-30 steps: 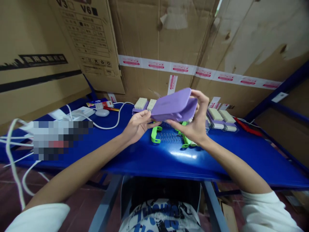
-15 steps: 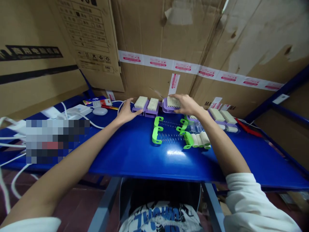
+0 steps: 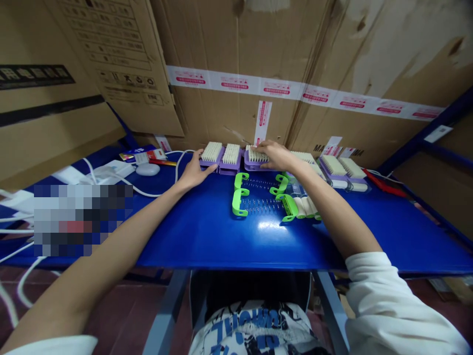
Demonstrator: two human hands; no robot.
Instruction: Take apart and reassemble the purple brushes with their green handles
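A row of purple scrub brushes with cream bristles stands along the back of the table. My left hand (image 3: pixel 194 172) is at the leftmost brush (image 3: pixel 212 154), its thumb in front and its fingers spread at the brush's left end. Right of that stands a second brush (image 3: pixel 231 155). My right hand (image 3: pixel 276 154) grips a third brush (image 3: pixel 254 157), fingers over the top and thumb at the front, close beside the second. Nearer me lie green-ended spring pull exercisers (image 3: pixel 242 203) with metal springs and cream foam grips (image 3: pixel 303 207), partly behind my right forearm.
More brushes (image 3: pixel 334 166) stand at the right, beside a red item (image 3: pixel 384 183). On the left are a white mouse (image 3: pixel 148 169), a power strip (image 3: pixel 113 172), cables and a blurred-out patch. A cardboard wall (image 3: pixel 229 113) closes off the back of the blue table (image 3: pixel 207 236).
My right hand has slid the third brush left, narrowing its gap to the second. My left hand has come up against the leftmost brush. The view has shifted slightly.
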